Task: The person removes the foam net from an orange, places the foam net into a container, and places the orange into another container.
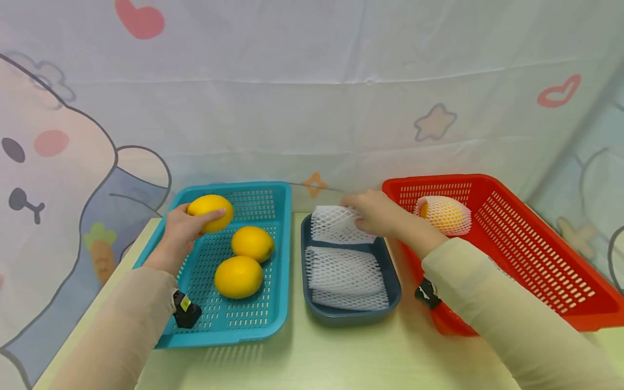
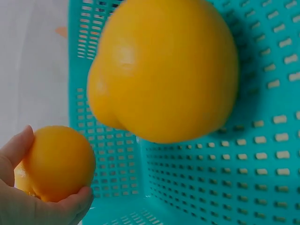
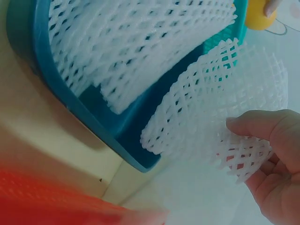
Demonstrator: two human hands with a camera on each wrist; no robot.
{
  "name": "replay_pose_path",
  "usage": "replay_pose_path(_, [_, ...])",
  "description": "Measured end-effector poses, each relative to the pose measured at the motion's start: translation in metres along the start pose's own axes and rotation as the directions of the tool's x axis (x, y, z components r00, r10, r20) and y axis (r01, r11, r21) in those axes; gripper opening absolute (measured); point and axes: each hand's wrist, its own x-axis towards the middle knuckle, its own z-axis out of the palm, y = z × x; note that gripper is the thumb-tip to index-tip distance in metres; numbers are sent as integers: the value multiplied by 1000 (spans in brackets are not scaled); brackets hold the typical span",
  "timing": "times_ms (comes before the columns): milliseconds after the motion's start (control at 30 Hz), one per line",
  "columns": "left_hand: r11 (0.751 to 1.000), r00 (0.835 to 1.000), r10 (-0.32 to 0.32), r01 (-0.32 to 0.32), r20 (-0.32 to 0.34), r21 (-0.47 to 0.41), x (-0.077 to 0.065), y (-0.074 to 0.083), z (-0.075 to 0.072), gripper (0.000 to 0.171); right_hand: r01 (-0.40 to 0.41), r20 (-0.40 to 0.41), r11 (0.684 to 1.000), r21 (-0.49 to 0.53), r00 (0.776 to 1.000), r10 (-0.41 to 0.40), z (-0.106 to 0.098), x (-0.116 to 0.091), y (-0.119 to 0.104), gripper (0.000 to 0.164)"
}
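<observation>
In the head view my left hand [image 1: 181,232] grips a yellow lemon [image 1: 211,213] above the far left part of a teal basket [image 1: 281,271]. Two more lemons lie touching in that basket, a rear lemon [image 1: 252,244] and a front lemon [image 1: 238,277]. Over the back of a dark blue tray [image 1: 351,319], my right hand [image 1: 377,214] pinches a white foam net sleeve [image 1: 336,225]. The right wrist view shows its thumb pressed on the netting of this sleeve [image 3: 201,112]. More foam net sleeves [image 1: 346,273] lie in the tray's front part.
To the right stands a red basket [image 1: 507,254] with a fruit in a foam net sleeve [image 1: 446,215] inside. The tray sits between both baskets on a pale table [image 1: 312,357]. A printed cloth [image 1: 302,108] hangs right behind them.
</observation>
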Motion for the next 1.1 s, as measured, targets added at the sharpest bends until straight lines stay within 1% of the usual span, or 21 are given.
replay_pose_path(167, [999,1000,12,-11,-9,50,5,-12,3,84,-35,19,998,-50,999,36,6,3,-4,27])
replay_pose_path(267, [995,999,40,-38,-23,87,7,-18,5,84,-58,47,996,-65,997,62,9,4,-7,28])
replay_pose_path(400, [989,997,68,-61,-41,136,9,-23,9,85,-28,105,995,-91,994,37,13,5,-8,27])
replay_pose_path(500, [986,997,58,-51,-45,158,9,-24,11,85,-9,167,994,-106,986,27,14,5,-9,26])
replay_pose_path(600, [983,998,43,-34,-46,181,9,-26,12,85,-29,241,997,-77,970,46,14,5,-12,27])
replay_pose_path(733, [980,999,14,-5,-44,201,10,-30,12,85,-48,311,998,-37,949,57,14,4,-15,30])
replay_pose_path(900, [973,999,-26,30,-24,227,12,-34,13,85,-57,384,998,-31,921,65,14,1,-18,42])
replay_pose_path(1100, [967,999,-42,44,-11,249,14,-37,15,86,-75,465,997,-7,883,69,14,-2,-22,56])
